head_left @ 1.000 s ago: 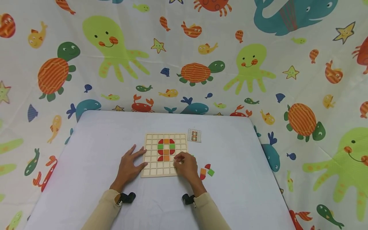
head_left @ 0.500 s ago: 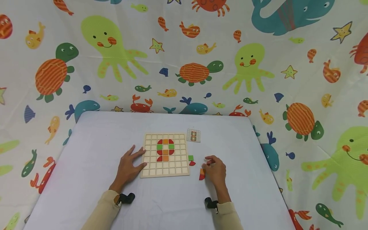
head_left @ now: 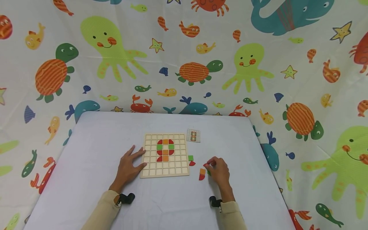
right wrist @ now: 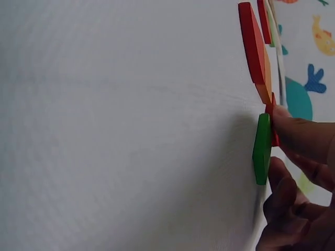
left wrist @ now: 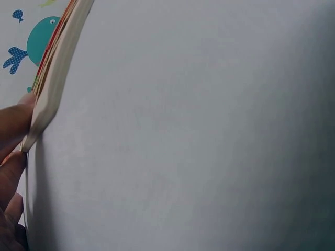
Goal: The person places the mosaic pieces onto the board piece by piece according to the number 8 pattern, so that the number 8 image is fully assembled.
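Spread fingers of the left hand [head_left: 129,164] rest along the left edge of the wooden grid board [head_left: 152,171], thumb and fingertips touching its rim. Right of the board and well apart from it, the right hand [head_left: 219,171] has its fingers bent, thumb and forefinger pinching a red quarter-round piece [head_left: 205,165]. A green tile [head_left: 209,172] shows just beneath that hand, partly hidden by it; in the right wrist view it stands out right in front of the thumb.

The board lies between the two hands, its cells holding a pattern [head_left: 165,152] of red, orange and green pieces near the middle. Close to its right edge lie a green square [head_left: 191,157] and a red wedge [head_left: 192,163]. Between these and the right hand, an orange square [head_left: 202,172] touches a red rounded piece [head_left: 202,177] below it. A small printed card [head_left: 193,135] sits near the board's upper right corner on the white table [head_left: 100,143].

A second ago the right hand was over the board's right side; half a second ago it covered the red quarter-round piece, which now shows at its fingertips. The left hand, board and pattern are unchanged.
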Motion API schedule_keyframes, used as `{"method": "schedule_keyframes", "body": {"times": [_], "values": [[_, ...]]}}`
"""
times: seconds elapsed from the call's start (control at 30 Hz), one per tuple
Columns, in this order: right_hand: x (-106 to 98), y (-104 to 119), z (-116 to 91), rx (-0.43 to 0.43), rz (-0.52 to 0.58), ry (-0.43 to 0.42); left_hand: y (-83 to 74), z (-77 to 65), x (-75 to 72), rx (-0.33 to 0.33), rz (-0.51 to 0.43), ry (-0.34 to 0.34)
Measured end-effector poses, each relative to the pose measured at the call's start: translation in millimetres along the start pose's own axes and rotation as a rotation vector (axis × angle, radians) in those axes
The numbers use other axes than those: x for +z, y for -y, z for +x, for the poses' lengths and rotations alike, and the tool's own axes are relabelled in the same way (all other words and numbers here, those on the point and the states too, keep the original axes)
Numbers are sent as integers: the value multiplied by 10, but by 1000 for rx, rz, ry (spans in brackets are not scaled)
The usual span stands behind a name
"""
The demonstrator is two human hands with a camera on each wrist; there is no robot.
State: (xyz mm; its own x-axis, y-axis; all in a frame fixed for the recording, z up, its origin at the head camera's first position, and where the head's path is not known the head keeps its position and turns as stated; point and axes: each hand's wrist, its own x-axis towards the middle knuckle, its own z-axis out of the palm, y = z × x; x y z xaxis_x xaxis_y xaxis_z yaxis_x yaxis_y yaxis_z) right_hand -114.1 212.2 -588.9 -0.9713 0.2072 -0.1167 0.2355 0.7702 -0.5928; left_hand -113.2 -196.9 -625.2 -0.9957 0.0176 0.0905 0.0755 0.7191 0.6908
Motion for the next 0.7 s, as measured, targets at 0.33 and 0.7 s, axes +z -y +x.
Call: {"method": "schedule_keyframes", "body": {"times": [0.33,0.7], "values": [[110,81,-10,-43,139,30,20,7,0,-16,3,12],[371,501,-82,-123,266,71,30,10,5,2,-6,5]]}}
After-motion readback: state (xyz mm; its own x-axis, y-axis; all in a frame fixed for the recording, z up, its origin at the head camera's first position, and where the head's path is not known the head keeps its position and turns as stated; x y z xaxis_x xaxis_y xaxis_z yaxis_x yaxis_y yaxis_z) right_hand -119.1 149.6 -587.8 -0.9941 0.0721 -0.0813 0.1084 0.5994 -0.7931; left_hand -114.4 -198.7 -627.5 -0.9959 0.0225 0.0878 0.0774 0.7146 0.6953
